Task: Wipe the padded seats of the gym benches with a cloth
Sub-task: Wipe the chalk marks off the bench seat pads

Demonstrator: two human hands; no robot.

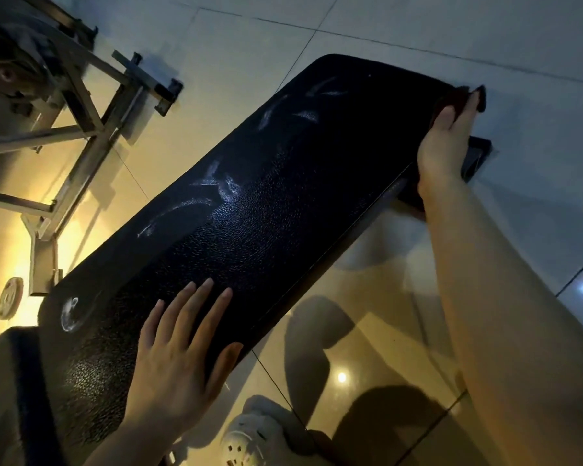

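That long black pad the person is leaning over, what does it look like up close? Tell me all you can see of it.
The bench pad is long, black and rounded at the corners, covered in what looks like pebbled leather-like vinyl. It runs diagonally from lower left to upper right above a glossy tiled floor. Whitish smears and streaks mark its left half. The left hand rests flat on its near end, fingers straight. At the far end the right hand holds a dark cloth against the edge.

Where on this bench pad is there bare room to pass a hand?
Free: the black pad between the left hand lying flat near its close end and the right hand holding the dark cloth at the far corner. Crowded: both those ends.
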